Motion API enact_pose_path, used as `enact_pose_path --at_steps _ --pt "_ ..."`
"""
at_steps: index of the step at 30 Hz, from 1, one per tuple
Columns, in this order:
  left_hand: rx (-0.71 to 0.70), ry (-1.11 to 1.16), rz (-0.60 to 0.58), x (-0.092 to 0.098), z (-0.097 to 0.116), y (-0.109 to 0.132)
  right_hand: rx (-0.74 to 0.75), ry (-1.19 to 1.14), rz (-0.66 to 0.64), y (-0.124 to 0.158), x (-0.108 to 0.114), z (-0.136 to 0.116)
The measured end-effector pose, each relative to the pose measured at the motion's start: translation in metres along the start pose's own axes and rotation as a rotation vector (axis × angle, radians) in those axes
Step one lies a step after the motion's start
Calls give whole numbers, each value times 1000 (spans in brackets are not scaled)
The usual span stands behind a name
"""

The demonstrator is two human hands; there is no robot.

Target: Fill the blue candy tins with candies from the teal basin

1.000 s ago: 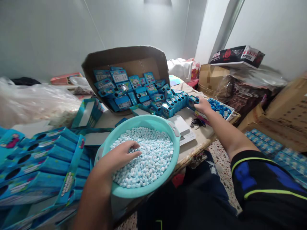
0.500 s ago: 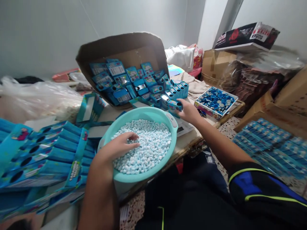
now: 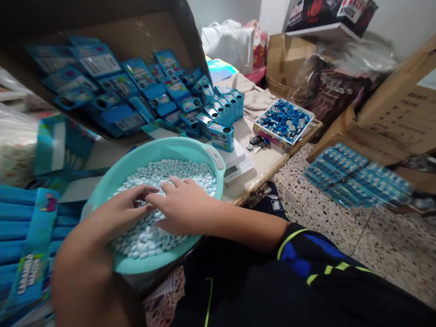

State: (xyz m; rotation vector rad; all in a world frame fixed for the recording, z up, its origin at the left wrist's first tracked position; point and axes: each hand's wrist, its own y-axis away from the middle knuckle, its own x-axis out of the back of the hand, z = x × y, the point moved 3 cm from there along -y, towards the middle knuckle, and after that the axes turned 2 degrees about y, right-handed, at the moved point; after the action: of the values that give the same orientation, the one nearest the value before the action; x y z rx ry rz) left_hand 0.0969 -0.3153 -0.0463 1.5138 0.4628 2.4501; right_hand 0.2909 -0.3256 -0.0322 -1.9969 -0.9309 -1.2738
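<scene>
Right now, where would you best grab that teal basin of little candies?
Probably from both sides at once: the grey handle tab on the far rim and the rim opposite. The teal basin is wide and full of loose pellets, so keep it level.

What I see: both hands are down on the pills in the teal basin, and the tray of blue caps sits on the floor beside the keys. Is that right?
Not quite. The head view shows the tray of blue caps on the table, beside the keys, not on the floor. The rest holds: left hand and right hand both rest on the pills in the teal basin.
</scene>
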Motion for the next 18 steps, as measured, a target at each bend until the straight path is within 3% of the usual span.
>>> enact_pose_path --at_steps 3,13,15,18 --pt "43 73 -12 1 -5 -4 -77 -62 -212 -8 -14 4" --pt "9 12 7 8 4 -1 23 -79 -199 0 -6 5" --pt "-48 -24 125 17 17 -2 22 -81 -230 -1 -6 5" --pt "-273 -93 393 33 55 -17 31 -54 -285 -3 -4 4"
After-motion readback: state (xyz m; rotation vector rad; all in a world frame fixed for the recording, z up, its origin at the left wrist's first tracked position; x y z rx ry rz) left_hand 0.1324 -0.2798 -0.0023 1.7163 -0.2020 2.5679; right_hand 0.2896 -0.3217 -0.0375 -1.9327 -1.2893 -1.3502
